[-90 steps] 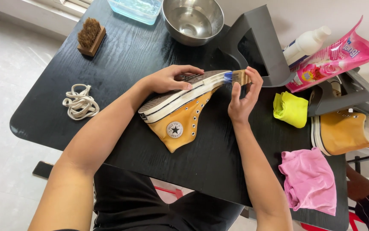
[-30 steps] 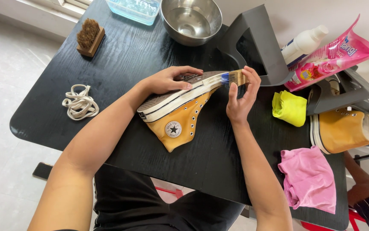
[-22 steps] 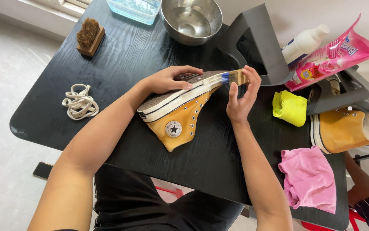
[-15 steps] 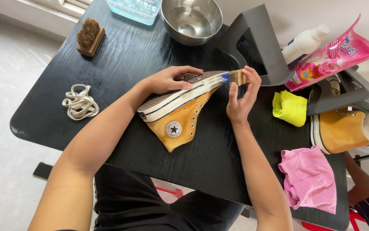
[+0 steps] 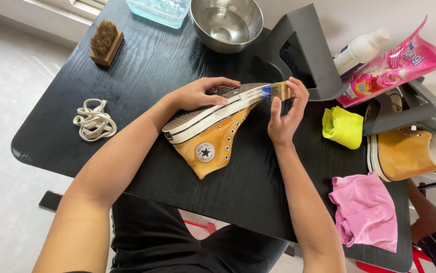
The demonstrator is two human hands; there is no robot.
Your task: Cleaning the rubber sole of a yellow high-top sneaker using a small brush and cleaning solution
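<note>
On the black table [image 5: 142,71], the left hand [image 5: 197,93] gripped the yellow sneaker [image 5: 213,136], sole up; the right hand [image 5: 286,116] grasped a small brush [image 5: 277,91] at its toe. The steel bowl [image 5: 226,23] held nothing visible; the clear tray [image 5: 159,7] held water.

lighting: bright, even daylight; soft shadows under hands. glare: sheen on black table [image 5: 142,60], highlights in steel bowl [image 5: 226,23]. focus: sharp, slight edge distortion.
</note>
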